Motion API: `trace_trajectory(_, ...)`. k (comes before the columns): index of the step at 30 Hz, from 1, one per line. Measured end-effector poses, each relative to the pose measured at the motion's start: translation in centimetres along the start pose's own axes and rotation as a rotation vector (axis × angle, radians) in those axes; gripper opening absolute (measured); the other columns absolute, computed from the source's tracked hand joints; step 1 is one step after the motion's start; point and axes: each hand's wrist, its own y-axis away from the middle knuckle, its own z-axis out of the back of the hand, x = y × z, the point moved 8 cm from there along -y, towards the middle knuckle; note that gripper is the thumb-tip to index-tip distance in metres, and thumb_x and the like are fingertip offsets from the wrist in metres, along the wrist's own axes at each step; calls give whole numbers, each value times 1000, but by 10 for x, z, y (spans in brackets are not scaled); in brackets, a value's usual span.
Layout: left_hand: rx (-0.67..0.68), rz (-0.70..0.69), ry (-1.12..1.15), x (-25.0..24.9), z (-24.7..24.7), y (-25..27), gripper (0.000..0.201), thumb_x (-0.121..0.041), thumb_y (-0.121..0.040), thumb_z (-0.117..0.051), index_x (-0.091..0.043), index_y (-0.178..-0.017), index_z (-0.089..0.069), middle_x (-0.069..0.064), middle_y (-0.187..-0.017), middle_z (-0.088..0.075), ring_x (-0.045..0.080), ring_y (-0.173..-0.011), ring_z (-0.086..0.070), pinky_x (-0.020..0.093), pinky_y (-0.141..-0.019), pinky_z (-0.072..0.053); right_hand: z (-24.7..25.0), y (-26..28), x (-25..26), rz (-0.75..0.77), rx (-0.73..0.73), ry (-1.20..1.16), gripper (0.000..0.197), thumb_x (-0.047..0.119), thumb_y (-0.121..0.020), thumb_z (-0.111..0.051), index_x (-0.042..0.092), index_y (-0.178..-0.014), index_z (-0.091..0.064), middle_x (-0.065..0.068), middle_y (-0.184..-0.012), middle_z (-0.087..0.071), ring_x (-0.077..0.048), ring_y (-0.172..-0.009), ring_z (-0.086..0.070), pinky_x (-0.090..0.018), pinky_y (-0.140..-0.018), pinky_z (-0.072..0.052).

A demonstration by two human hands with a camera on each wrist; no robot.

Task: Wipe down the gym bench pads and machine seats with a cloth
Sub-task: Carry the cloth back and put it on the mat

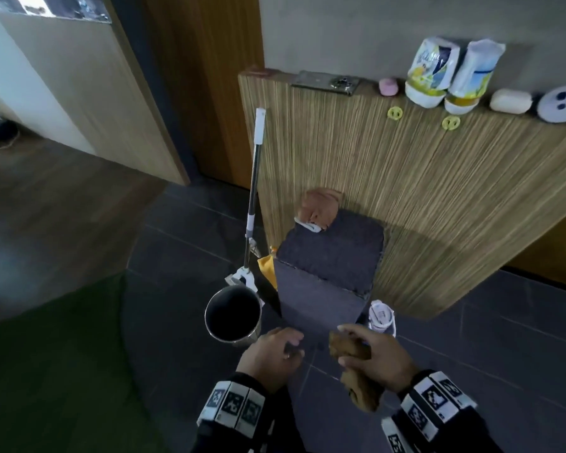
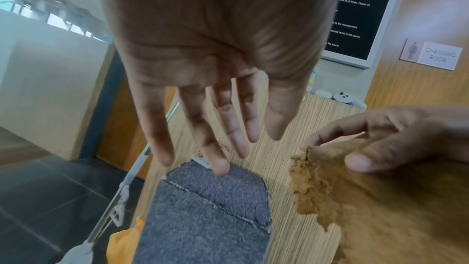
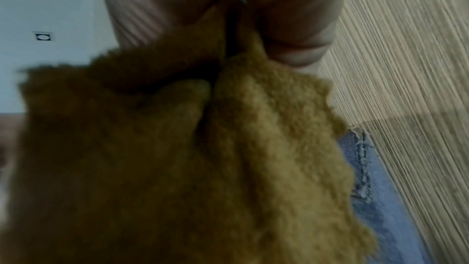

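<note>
Brown and fuzzy, the cloth (image 1: 356, 371) we mean to wipe with is bunched in our right hand (image 1: 376, 358), whose fingers (image 2: 355, 162) and thumb curl round it just in front of the grey carpeted block (image 1: 334, 256). The right wrist view shows little but the cloth's ragged folds hanging from our grip. Our left hand (image 1: 272, 354) hovers beside it, also at the block's near end, touching nothing; the left wrist view shows its fingers (image 2: 203, 138) straight and spread, pointing down over the block's top. A second brown cloth (image 1: 319, 207) lies crumpled at the block's far end, against the striped wooden cabinet (image 1: 455, 191) behind the block. Left of the block stand a steel bucket (image 1: 232, 317) and a mop (image 1: 254, 191) leaning on the cabinet's edge. On the cabinet's top, well behind the block, sit two bottles (image 1: 451, 76) and a bar of soap (image 1: 510, 101).
</note>
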Motion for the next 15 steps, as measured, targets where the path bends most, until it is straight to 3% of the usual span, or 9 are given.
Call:
trace_trajectory(3, 51, -104, -47, -3, 26, -60, 32, -28, -88, -59, -26, -120, -61, -10, -118, -62, 8, -100, -62, 27, -90, -48, 19, -46, 7, -26, -98, 18, 48, 30, -78, -75, 48, -113, -47, 24, -103, -61, 3, -94, -60, -6, -80, -45)
trace_trajectory(5, 113, -163, -99, -9, 43, -96, 32, -22, -89, -54, -25, -120, -60, -9, -120, -61, 12, -104, -61, 29, -90, -48, 27, -76, 10, -75, -168, -53, 42, 21, -78, -75, 40, -110, -56, 9, -97, -71, -13, -86, -69, -25, -77, -55)
trace_trajectory(6, 134, -191, -119, -13, 52, -113, 33, -20, -88, -53, -25, -120, -60, -7, -120, -60, 15, -106, -60, 31, -90, -48, 31, -90, 12, -92, -189, -84, 41, 16, -77, -76, 33, -110, -59, 5, -99, -72, -11, -86, -69, -26, -75, -56)
trace_trajectory(8, 159, -243, -169, -23, 69, -142, 35, -19, -87, -52, -25, -122, -57, -4, -122, -58, 21, -107, -59, 35, -89, -48, 41, -115, 21, -96, -217, -88, 46, 16, -74, -78, 26, -115, -61, 8, -104, -69, 6, -87, -65, -12, -75, -51)
trace_trajectory(9, 171, -274, -177, -29, 76, -155, 38, -20, -87, -52, -27, -124, -55, -4, -125, -58, 22, -109, -58, 35, -89, -48, 46, -126, 27, -101, -227, -73, 50, 24, -72, -79, 31, -116, -58, 11, -105, -68, 10, -87, -63, -8, -76, -48)
trace_trajectory(11, 211, -372, -154, -44, 86, -178, 43, -20, -85, -54, -31, -127, -53, -9, -128, -55, 15, -113, -55, 33, -91, -47, 56, -145, 37, -118, -238, 30, 56, 42, -65, -77, 46, -114, -50, 19, -108, -62, 9, -95, -58, -4, -80, -42)
trace_trajectory(13, 249, -464, -126, -57, 90, -196, 43, -21, -85, -57, -34, -126, -53, -14, -126, -53, 8, -110, -54, 28, -91, -46, 64, -161, 42, -164, -245, 118, 61, 45, -64, -78, 39, -118, -50, 23, -103, -54, 6, -98, -52, -1, -78, -35)
trace_trajectory(15, 292, -497, -104, -64, 89, -212, 39, -25, -85, -59, -35, -122, -56, -16, -121, -55, 5, -101, -56, 27, -87, -47, 71, -172, 43, -226, -266, 122, 60, 41, -64, -80, 32, -116, -53, 21, -96, -52, 5, -93, -49, 5, -67, -31)
